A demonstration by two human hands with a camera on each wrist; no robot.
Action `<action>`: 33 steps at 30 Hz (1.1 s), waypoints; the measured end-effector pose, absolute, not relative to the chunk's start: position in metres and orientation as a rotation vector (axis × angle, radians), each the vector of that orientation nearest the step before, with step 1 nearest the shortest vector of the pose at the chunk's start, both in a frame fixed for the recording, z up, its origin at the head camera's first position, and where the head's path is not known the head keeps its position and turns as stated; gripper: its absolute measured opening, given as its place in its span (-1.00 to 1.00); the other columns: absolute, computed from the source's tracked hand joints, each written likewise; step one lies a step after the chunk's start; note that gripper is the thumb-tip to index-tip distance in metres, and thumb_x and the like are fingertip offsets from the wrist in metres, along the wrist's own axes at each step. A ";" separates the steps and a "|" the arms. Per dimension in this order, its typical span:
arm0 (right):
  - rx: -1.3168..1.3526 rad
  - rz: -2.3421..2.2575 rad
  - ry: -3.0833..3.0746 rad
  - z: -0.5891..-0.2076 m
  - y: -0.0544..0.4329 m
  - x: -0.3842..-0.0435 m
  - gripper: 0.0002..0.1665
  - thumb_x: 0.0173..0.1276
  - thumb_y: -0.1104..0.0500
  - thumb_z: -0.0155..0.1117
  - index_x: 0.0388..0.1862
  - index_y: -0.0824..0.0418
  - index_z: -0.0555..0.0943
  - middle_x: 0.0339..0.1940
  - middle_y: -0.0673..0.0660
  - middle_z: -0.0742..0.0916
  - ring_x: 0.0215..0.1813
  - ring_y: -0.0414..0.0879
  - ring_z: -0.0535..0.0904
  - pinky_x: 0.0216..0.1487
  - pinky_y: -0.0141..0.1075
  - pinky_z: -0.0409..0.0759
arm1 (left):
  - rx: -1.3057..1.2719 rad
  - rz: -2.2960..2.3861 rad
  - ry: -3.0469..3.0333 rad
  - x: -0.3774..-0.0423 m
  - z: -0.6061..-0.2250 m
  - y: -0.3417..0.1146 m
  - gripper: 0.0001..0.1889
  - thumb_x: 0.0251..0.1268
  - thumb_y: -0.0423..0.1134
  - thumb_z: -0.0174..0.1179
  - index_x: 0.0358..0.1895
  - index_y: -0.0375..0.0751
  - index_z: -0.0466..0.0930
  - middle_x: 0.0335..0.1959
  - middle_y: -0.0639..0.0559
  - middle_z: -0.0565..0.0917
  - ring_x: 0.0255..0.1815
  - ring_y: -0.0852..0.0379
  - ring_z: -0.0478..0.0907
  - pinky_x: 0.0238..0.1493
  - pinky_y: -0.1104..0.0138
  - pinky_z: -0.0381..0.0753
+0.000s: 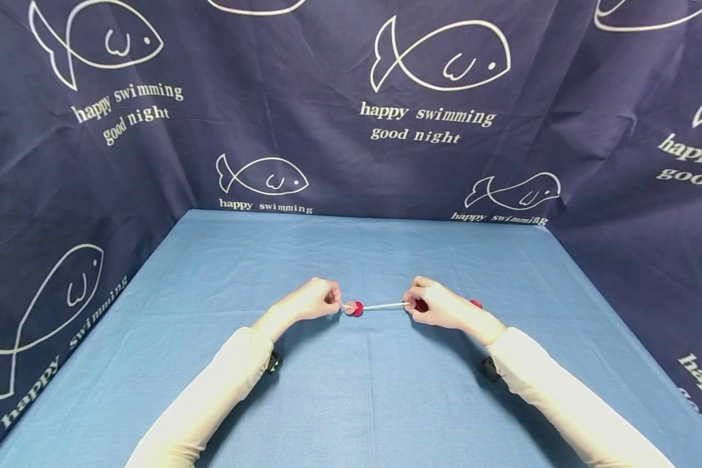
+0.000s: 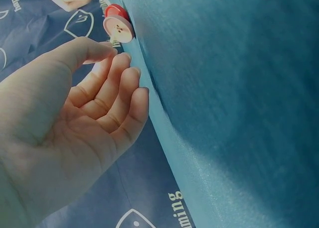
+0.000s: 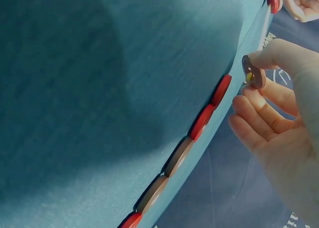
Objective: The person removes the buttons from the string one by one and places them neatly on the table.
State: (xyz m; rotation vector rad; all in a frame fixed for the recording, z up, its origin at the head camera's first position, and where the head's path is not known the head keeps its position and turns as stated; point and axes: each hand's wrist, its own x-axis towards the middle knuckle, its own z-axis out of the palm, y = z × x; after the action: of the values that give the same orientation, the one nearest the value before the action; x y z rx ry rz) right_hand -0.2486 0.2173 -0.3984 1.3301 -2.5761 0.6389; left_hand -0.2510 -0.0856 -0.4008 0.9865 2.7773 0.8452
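Note:
Thumb and forefinger of my left hand (image 1: 318, 299) pinch the end of a pale string (image 1: 384, 305) right beside a light pinkish button (image 2: 118, 29). Against that button sits a red button (image 2: 115, 10), both threaded on the string. From there the string runs taut to my right hand (image 1: 435, 302), which pinches a brown button (image 3: 255, 72) by its edges. A small yellow tip (image 3: 249, 77) shows at a hole of the brown button. The left hand's other fingers curl loosely; the right hand's lower fingers lie under the brown button.
On the blue cloth (image 1: 327, 396), below the right hand, lies a row of buttons: a red one (image 3: 221, 90), another red one (image 3: 203, 122), a brown one (image 3: 178, 156) and more. Dark fish-print curtains (image 1: 339, 130) rise behind and beside the table.

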 end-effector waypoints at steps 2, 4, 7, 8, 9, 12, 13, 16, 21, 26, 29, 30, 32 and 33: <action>1.324 0.635 -2.582 -0.398 0.218 -0.249 -0.90 0.05 0.36 0.30 -0.42 0.24 0.60 -0.47 0.05 0.49 -0.43 -0.16 0.39 -0.39 -0.45 0.35 | 0.988 0.840 2.781 -0.251 -0.401 -0.086 -0.93 0.11 -0.38 0.16 -0.48 -0.16 0.52 -0.61 0.12 0.57 -0.58 0.35 0.38 -0.47 0.51 0.40; 1.319 0.629 -2.585 -0.397 0.218 -0.249 -0.90 0.05 0.36 0.30 -0.41 0.24 0.60 -0.47 0.05 0.49 -0.43 -0.16 0.39 -0.39 -0.45 0.36 | 0.989 0.834 2.785 -0.252 -0.401 -0.085 -0.93 0.11 -0.38 0.16 -0.48 -0.16 0.52 -0.61 0.12 0.57 -0.58 0.35 0.38 -0.46 0.51 0.40; 1.310 0.624 -2.590 -0.396 0.219 -0.247 -0.90 0.05 0.36 0.31 -0.42 0.24 0.59 -0.47 0.06 0.49 -0.43 -0.16 0.40 -0.39 -0.45 0.36 | 0.995 0.830 2.784 -0.251 -0.400 -0.085 -0.93 0.11 -0.38 0.16 -0.48 -0.16 0.52 -0.61 0.13 0.57 -0.58 0.34 0.38 -0.45 0.50 0.40; 1.309 0.621 -2.591 -0.396 0.219 -0.247 -0.90 0.05 0.36 0.31 -0.42 0.24 0.59 -0.46 0.05 0.49 -0.43 -0.16 0.40 -0.39 -0.45 0.37 | 0.995 0.833 2.781 -0.251 -0.400 -0.085 -0.93 0.11 -0.38 0.16 -0.48 -0.16 0.52 -0.61 0.12 0.57 -0.58 0.34 0.38 -0.46 0.50 0.40; 1.307 0.622 -2.595 -0.395 0.219 -0.247 -0.90 0.05 0.36 0.31 -0.42 0.24 0.59 -0.46 0.06 0.49 -0.42 -0.16 0.40 -0.38 -0.44 0.37 | 0.995 0.834 2.779 -0.251 -0.400 -0.085 -0.93 0.11 -0.38 0.16 -0.48 -0.17 0.52 -0.61 0.12 0.58 -0.58 0.34 0.38 -0.46 0.50 0.40; 1.303 0.622 -2.615 -0.394 0.220 -0.246 -0.88 0.04 0.38 0.32 -0.43 0.24 0.59 -0.46 0.05 0.49 -0.42 -0.17 0.40 -0.38 -0.45 0.38 | 0.998 0.839 2.774 -0.250 -0.399 -0.085 -0.93 0.11 -0.39 0.16 -0.48 -0.17 0.52 -0.62 0.11 0.57 -0.59 0.34 0.37 -0.47 0.50 0.40; 1.302 0.624 -2.623 -0.394 0.220 -0.245 -0.87 0.03 0.39 0.32 -0.43 0.24 0.58 -0.46 0.05 0.48 -0.42 -0.17 0.40 -0.37 -0.45 0.38 | 0.998 0.837 2.777 -0.250 -0.399 -0.085 -0.93 0.10 -0.38 0.16 -0.49 -0.17 0.52 -0.62 0.12 0.57 -0.59 0.34 0.37 -0.47 0.50 0.40; 1.301 0.631 -2.652 -0.393 0.220 -0.244 -0.85 0.01 0.41 0.31 -0.43 0.23 0.58 -0.45 0.05 0.47 -0.41 -0.18 0.39 -0.36 -0.45 0.37 | 0.998 0.831 2.785 -0.250 -0.399 -0.084 -0.92 0.10 -0.38 0.17 -0.49 -0.16 0.52 -0.62 0.13 0.57 -0.59 0.35 0.37 -0.47 0.51 0.40; 1.304 0.620 -2.680 -0.393 0.221 -0.244 -0.83 0.01 0.43 0.29 -0.46 0.21 0.55 -0.46 0.04 0.45 -0.41 -0.19 0.36 -0.37 -0.46 0.34 | 1.009 0.833 2.794 -0.250 -0.401 -0.084 -0.91 0.08 -0.39 0.17 -0.51 -0.16 0.52 -0.63 0.13 0.56 -0.60 0.35 0.37 -0.48 0.51 0.38; 1.297 0.621 -2.678 -0.393 0.221 -0.244 -0.84 0.04 0.42 0.29 -0.49 0.19 0.54 -0.47 0.04 0.44 -0.42 -0.19 0.36 -0.39 -0.46 0.34 | 1.013 0.844 2.789 -0.249 -0.401 -0.084 -0.92 0.08 -0.40 0.16 -0.51 -0.17 0.52 -0.64 0.12 0.56 -0.60 0.34 0.37 -0.49 0.50 0.39; 1.286 0.633 -2.676 -0.394 0.222 -0.244 -0.86 0.04 0.40 0.29 -0.48 0.19 0.56 -0.47 0.04 0.46 -0.42 -0.21 0.37 -0.39 -0.46 0.36 | 1.006 0.847 2.784 -0.249 -0.400 -0.084 -0.92 0.08 -0.39 0.16 -0.51 -0.18 0.52 -0.64 0.11 0.57 -0.60 0.34 0.37 -0.49 0.50 0.39; 1.279 0.639 -2.680 -0.394 0.222 -0.243 -0.87 0.04 0.39 0.29 -0.48 0.19 0.57 -0.47 0.04 0.47 -0.42 -0.22 0.38 -0.39 -0.47 0.37 | 1.009 0.847 2.782 -0.249 -0.400 -0.084 -0.92 0.09 -0.39 0.16 -0.50 -0.18 0.52 -0.64 0.11 0.57 -0.61 0.34 0.37 -0.49 0.50 0.39; 1.269 0.646 -2.687 -0.394 0.222 -0.243 -0.88 0.04 0.38 0.29 -0.47 0.18 0.58 -0.47 0.03 0.48 -0.43 -0.23 0.38 -0.40 -0.48 0.37 | 1.002 0.847 2.780 -0.249 -0.400 -0.084 -0.92 0.09 -0.39 0.16 -0.50 -0.18 0.52 -0.64 0.11 0.57 -0.61 0.34 0.37 -0.50 0.50 0.39; 1.263 0.648 -2.692 -0.394 0.223 -0.243 -0.88 0.04 0.38 0.28 -0.47 0.18 0.58 -0.47 0.03 0.48 -0.43 -0.23 0.39 -0.41 -0.48 0.37 | 0.997 0.847 2.779 -0.249 -0.400 -0.084 -0.92 0.09 -0.39 0.16 -0.50 -0.18 0.52 -0.64 0.11 0.57 -0.61 0.34 0.37 -0.50 0.51 0.39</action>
State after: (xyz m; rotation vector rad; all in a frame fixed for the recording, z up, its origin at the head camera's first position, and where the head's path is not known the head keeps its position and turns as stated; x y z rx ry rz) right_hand -0.2432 0.2227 -0.3943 1.2629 -2.6919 0.6483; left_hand -0.2488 -0.0837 -0.3995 0.9972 2.7787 0.8465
